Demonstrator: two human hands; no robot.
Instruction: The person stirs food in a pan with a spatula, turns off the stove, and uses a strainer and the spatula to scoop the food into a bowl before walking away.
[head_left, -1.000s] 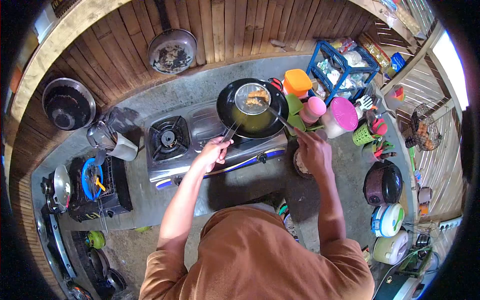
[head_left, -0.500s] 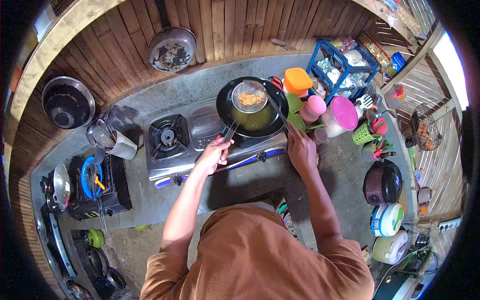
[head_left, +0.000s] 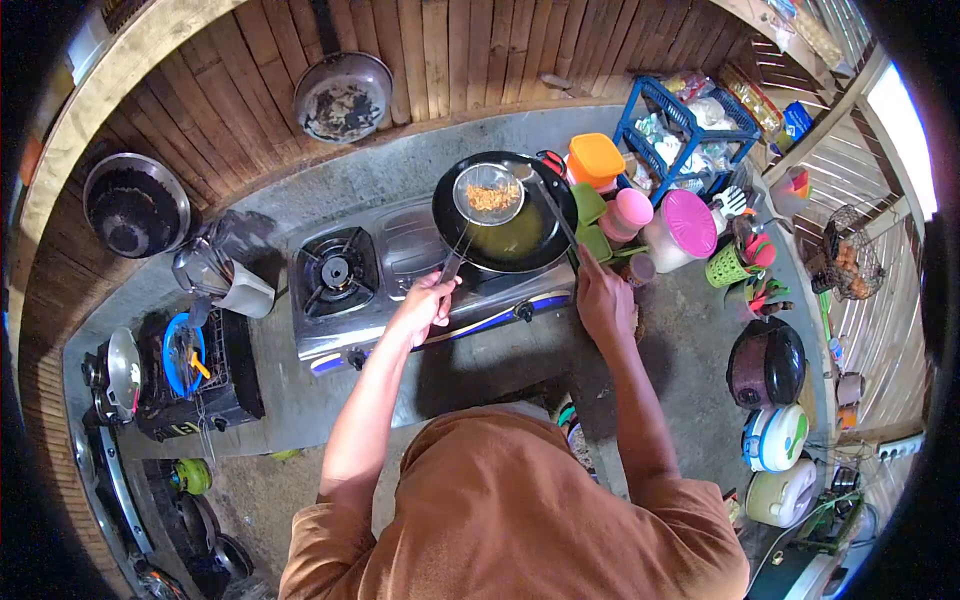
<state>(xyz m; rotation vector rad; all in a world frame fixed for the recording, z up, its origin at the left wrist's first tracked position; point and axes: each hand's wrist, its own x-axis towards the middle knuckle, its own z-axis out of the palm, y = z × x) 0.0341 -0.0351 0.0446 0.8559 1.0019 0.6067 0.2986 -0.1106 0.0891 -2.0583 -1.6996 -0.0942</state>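
Observation:
My left hand [head_left: 428, 306] is closed around the handle of a wire strainer [head_left: 462, 250]. Golden-brown fried bits [head_left: 490, 197] lie in its mesh bowl, which is over a black wok [head_left: 450, 225]. Yellowish oil [head_left: 508, 242] shows in the wok below the strainer. In my right hand [head_left: 606, 305] is the handle of a long metal spatula [head_left: 553, 208], gripped from above. The spatula's head is at the strainer's right rim. The wok sits on the right burner of a silver gas stove [head_left: 400, 325].
Left of the wok is a bare burner [head_left: 336, 272]. Close on the right stand green containers [head_left: 592, 243], pink tubs [head_left: 628, 213] and a pink-lidded container [head_left: 688, 225]. A blue rack [head_left: 648, 150] is behind them. A rice cooker [head_left: 765, 365] stands farther right.
The strainer with the fried bits has shifted slightly left in the wok, along with my left hand. The spatula's head has also moved a little left and up.

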